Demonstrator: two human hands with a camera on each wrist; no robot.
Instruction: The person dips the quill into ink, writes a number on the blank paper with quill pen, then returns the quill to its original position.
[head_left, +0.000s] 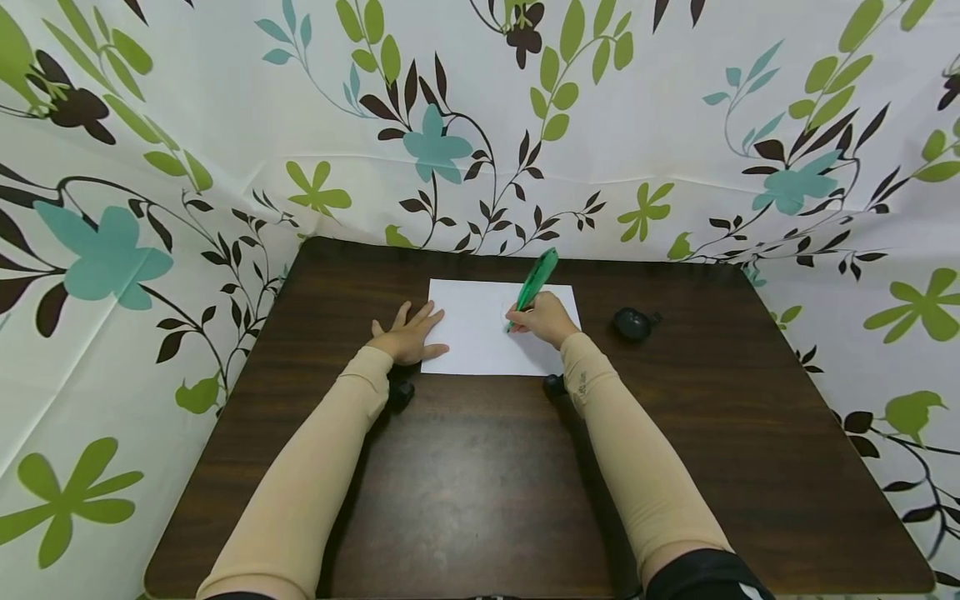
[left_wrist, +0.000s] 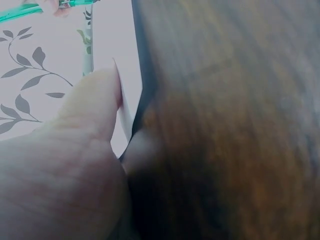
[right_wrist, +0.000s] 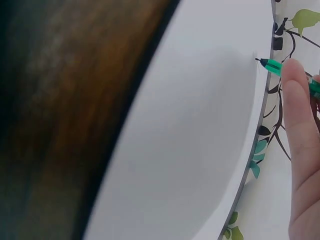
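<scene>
A white sheet of paper (head_left: 472,333) lies on the dark wooden table. My right hand (head_left: 546,320) pinches a green pen (head_left: 537,277) with a broad, feather-like upper part, tilted over the right half of the sheet. In the right wrist view the pen's dark tip (right_wrist: 263,62) is right at the paper, beside a faint short line. My left hand (head_left: 407,335) has its fingers spread at the sheet's left edge. Its thumb (left_wrist: 97,95) rests straight on the paper near a corner in the left wrist view.
A small round black object (head_left: 632,323) sits on the table (head_left: 480,500) to the right of the paper. Behind and beside the table hangs a white curtain (head_left: 247,100) with leaves and flowers. Both forearms in beige sleeves (head_left: 300,475) reach across the table's front.
</scene>
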